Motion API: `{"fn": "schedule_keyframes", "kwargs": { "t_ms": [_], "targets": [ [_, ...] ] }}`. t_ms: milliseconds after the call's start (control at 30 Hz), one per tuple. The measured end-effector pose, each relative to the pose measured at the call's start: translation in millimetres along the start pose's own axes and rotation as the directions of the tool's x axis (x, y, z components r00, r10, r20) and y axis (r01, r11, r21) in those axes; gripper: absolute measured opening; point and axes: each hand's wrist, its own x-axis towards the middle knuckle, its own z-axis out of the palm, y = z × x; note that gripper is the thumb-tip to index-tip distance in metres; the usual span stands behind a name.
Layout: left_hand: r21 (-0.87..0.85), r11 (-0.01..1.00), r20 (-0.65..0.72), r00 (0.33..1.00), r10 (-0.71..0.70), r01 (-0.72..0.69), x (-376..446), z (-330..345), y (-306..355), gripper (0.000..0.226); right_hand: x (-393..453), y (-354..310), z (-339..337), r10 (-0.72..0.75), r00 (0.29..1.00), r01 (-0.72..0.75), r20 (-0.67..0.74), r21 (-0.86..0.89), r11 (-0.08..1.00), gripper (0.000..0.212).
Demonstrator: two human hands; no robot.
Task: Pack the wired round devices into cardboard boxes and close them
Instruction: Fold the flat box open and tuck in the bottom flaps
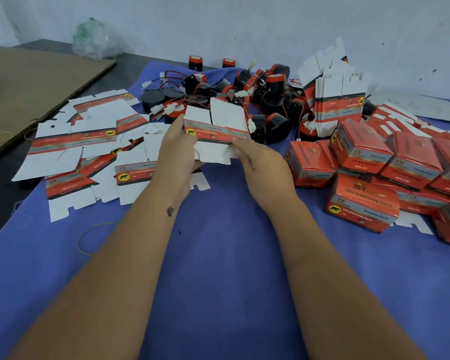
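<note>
The work surface is a floor-level area covered by a blue cloth (218,255), backed by a pale, scuffed wall (270,22). Taking the cloth as reference: at its middle, raised just above it, both hands hold one unfolded box blank (216,126), white flaps standing up and a red printed band facing the camera. The left hand (176,149) grips the blank's left edge, thumb on the front and fingers curled behind it; the right hand (260,158) pinches the lower right corner, fingers bent round the card. At the far edge of the cloth lies a heap of black-and-red round devices (268,100) with red and black wires and white plug connectors, tangled together; two further units stand apart against the wall. On the cloth's left part, flat box blanks (89,141) lie scattered and overlapping, some spilling off its edge. On the right part, closed red boxes (361,198) are piled in an untidy stack, and behind them a bundle of folded blanks (338,100) stands upright near the wall. A yellow rubber band (89,237) lies on the cloth near the left forearm. Off the cloth to the left lies a brown cardboard sheet (31,87) on dark flooring, and beyond it a crumpled clear plastic bag (94,38) sits against the wall.
</note>
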Motion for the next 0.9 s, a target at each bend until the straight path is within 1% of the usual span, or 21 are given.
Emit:
{"fn": "schedule_keyframes", "kwargs": {
  "t_ms": [67, 133, 200, 267, 333, 367, 400, 433, 467, 533, 567, 633, 667, 700, 767, 833, 867, 900],
  "targets": [
    [0.106, 0.992, 0.008, 0.998, 0.066, -0.067, -5.8, 3.8, -2.9, 0.066, -0.4, -1.4, -1.3, 0.02, 0.998, -0.023, -0.052, -0.05, 0.999, 0.038],
    [0.208, 0.967, 0.066, 0.988, 0.138, -0.149, -6.6, 11.2, -0.9, 0.067, -1.5, -2.2, -3.2, 0.056, 0.99, -0.059, -0.131, -0.023, 0.998, 0.035],
    [0.294, 0.935, 0.114, 0.979, 0.171, -0.198, 4.3, 18.4, 5.1, 0.065, -2.2, -2.5, -5.6, 0.107, 0.968, -0.091, -0.228, 0.082, 0.992, 0.032],
    [0.445, 0.868, 0.22, 0.967, 0.131, -0.219, 6.4, 20.4, 9.1, 0.07, -2.3, -4.0, -6.9, 0.165, 0.945, -0.107, -0.283, 0.211, 0.972, 0.032],
    [0.541, 0.805, 0.255, 0.959, 0.12, -0.244, 0.2, 28.2, 5.7, 0.077, -1.8, -6.8, -7.1, 0.216, 0.917, -0.094, -0.336, 0.342, 0.935, 0.031],
    [0.517, 0.813, 0.288, 0.949, 0.13, -0.268, -6.8, 30.4, 2.4, 0.079, -1.3, -8.3, -7.1, 0.236, 0.901, -0.086, -0.365, 0.383, 0.92, 0.03],
    [0.434, 0.845, 0.343, 0.925, 0.165, -0.312, -14.6, 27.3, -3.3, 0.082, -0.6, -9.5, -7.1, 0.254, 0.887, -0.082, -0.386, 0.409, 0.909, 0.029],
    [0.316, 0.879, 0.382, 0.896, 0.227, -0.358, -22.2, 22.0, -6.7, 0.084, -0.1, -10.5, -7.1, 0.272, 0.877, -0.086, -0.396, 0.428, 0.9, 0.029],
    [0.199, 0.902, 0.383, 0.878, 0.288, -0.383, -27.5, 16.7, -7.6, 0.083, 0.3, -11.0, -7.1, 0.292, 0.871, -0.097, -0.396, 0.443, 0.891, 0.028],
    [0.031, 0.913, 0.357, 0.858, 0.371, -0.407, -29.4, 10.9, -4.1, 0.073, 1.9, -9.9, -7.0, 0.339, 0.86, -0.128, -0.382, 0.482, 0.867, 0.027],
    [-0.003, 0.91, 0.36, 0.848, 0.388, -0.414, -29.5, 9.8, -1.4, 0.064, 2.8, -9.2, -6.9, 0.37, 0.851, -0.146, -0.372, 0.508, 0.849, 0.027],
    [0.014, 0.909, 0.411, 0.831, 0.375, -0.417, -29.0, 8.4, 1.4, 0.05, 5.0, -8.1, -8.2, 0.445, 0.823, -0.185, -0.354, 0.574, 0.798, 0.027],
    [0.04, 0.904, 0.45, 0.816, 0.364, -0.426, -28.3, 7.6, 1.0, 0.051, 5.9, -7.1, -9.6, 0.484, 0.803, -0.198, -0.349, 0.609, 0.768, 0.027],
    [0.079, 0.889, 0.493, 0.793, 0.359, -0.452, -27.2, 6.3, -0.5, 0.055, 6.9, -6.2, -11.3, 0.522, 0.779, -0.209, -0.347, 0.641, 0.738, 0.027],
    [0.195, 0.824, 0.569, 0.746, 0.346, -0.532, -25.7, 5.7, -4.5, 0.071, 8.3, -4.4, -14.2, 0.574, 0.738, -0.213, -0.355, 0.685, 0.697, 0.027],
    [0.308, 0.735, 0.57, 0.736, 0.367, -0.605, -23.1, 7.3, -7.3, 0.083, 7.7, -4.1, -14.6, 0.588, 0.725, -0.212, -0.359, 0.696, 0.686, 0.027],
    [0.334, 0.706, 0.535, 0.742, 0.404, -0.625, -21.9, 8.0, -7.7, 0.081, 7.2, -5.4, -14.2, 0.59, 0.728, -0.205, -0.349, 0.71, 0.674, 0.027],
    [0.334, 0.696, 0.49, 0.748, 0.447, -0.635, -21.1, 8.5, -7.6, 0.073, 6.6, -7.5, -14.5, 0.584, 0.743, -0.183, -0.326, 0.741, 0.647, 0.027]
  ]
}}
